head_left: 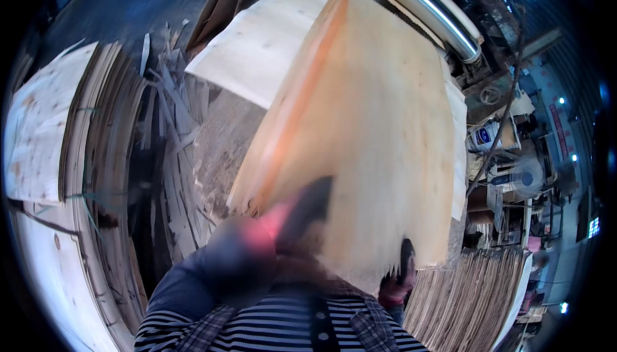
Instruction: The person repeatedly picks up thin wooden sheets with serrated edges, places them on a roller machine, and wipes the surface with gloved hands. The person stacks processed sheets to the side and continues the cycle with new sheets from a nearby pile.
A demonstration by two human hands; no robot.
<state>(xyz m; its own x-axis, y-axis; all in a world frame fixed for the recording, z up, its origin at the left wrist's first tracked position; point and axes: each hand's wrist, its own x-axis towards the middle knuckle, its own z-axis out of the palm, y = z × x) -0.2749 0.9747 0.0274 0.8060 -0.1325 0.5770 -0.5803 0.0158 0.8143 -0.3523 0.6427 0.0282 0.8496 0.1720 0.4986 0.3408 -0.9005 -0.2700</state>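
A wide sheet of pale wood veneer (379, 114) stretches away in front of me, with an orange-brown streak along its left side and a ragged near edge. My left hand (299, 217), in a red and dark glove, is over the sheet's near left part; motion smears its fingers, so their grip is hidden. At the near right edge, my right hand (400, 281), gloved red with dark fingertips, grips the veneer, one dark finger lying on top. Beneath this sheet lies a whiter veneer sheet (257, 44), showing at the left and right.
A shiny metal roller (430, 5) of a machine crosses beyond the sheet. Stacked veneer (48, 127) stands at the left, beside loose wood strips (170, 101). Another veneer stack (466, 300) is at the near right. A fan (524, 177) and a white bucket (483, 137) stand farther right.
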